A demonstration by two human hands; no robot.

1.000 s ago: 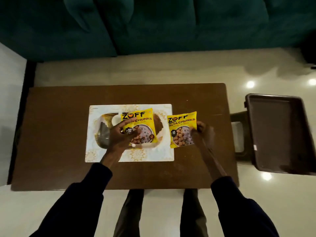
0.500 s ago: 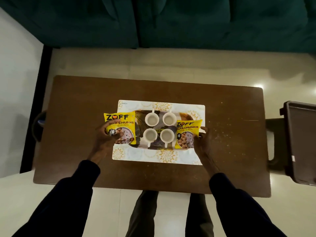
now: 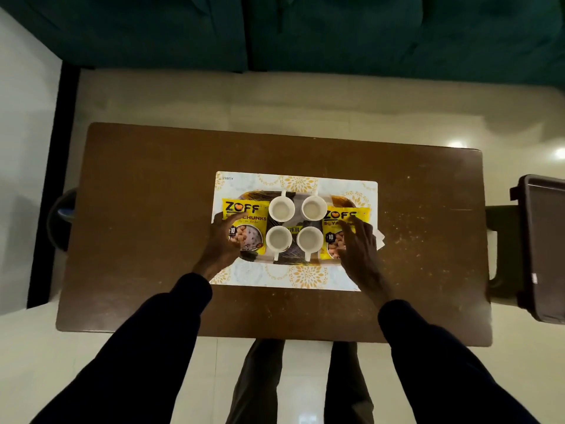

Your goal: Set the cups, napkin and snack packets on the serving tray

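Note:
A dark patterned serving tray lies on a white and gold placemat in the middle of a brown table. Several white cups stand in a square block at the tray's centre. A yellow snack packet lies at the tray's left end, and my left hand holds its lower left corner. A second yellow packet lies at the right end under the straight, spread fingers of my right hand. A white napkin corner peeks out beyond that hand.
A dark plastic stool stands right of the table, close to its edge. A green sofa runs along the far side. A dark round object sits by the table's left edge. My legs stand at the near edge.
Both packets have come down onto the tray's two ends beside the cups. My right hand has let go and now lies flat on the right packet. The view has shifted left.

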